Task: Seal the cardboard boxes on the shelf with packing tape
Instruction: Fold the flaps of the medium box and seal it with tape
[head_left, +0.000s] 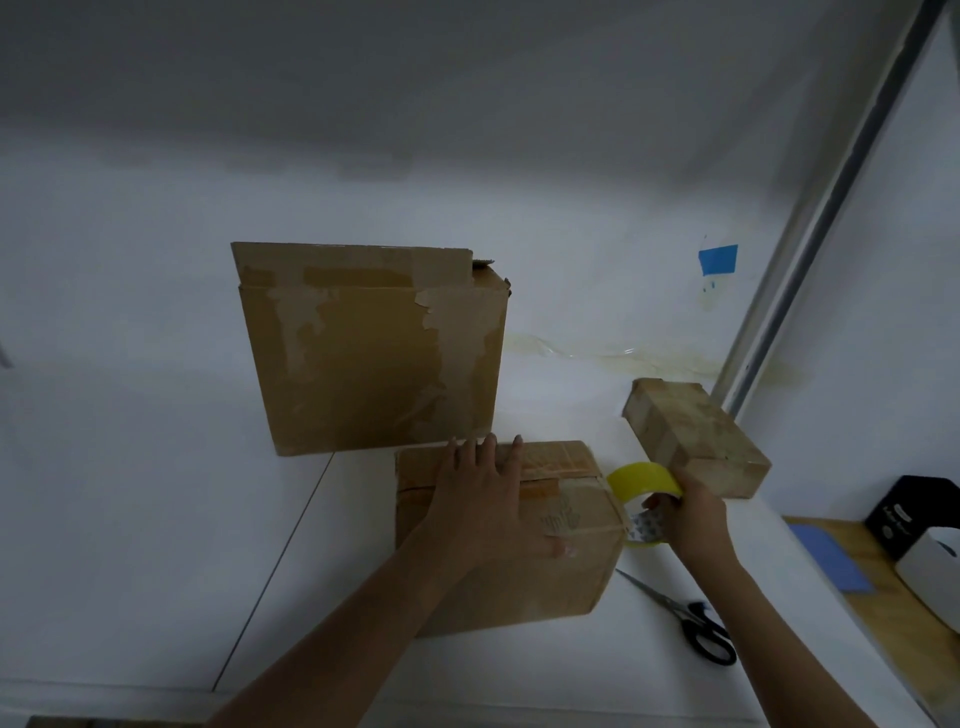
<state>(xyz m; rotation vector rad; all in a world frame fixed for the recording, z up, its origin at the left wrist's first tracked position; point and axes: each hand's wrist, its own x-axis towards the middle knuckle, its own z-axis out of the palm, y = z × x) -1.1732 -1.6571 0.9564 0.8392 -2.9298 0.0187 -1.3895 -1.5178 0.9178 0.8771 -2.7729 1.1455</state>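
Observation:
A cardboard box (561, 566) lies on the white shelf (156, 519) in front of me. My left hand (485, 493) presses flat on its top, fingers straight and spread. My right hand (693, 514) grips a yellow roll of packing tape (641, 480) at the box's right edge, and a strip of tape runs from the roll onto the box's top. A taller cardboard box (371, 353) with torn old tape stands behind. A small flat box (696, 436) lies to the right.
Black-handled scissors (691, 621) lie on the shelf right of the near box. A metal shelf post (810, 218) rises at the right. Beyond the shelf edge sit a wooden surface (893, 613), a blue pad (831, 558) and a black-and-white object (919, 519).

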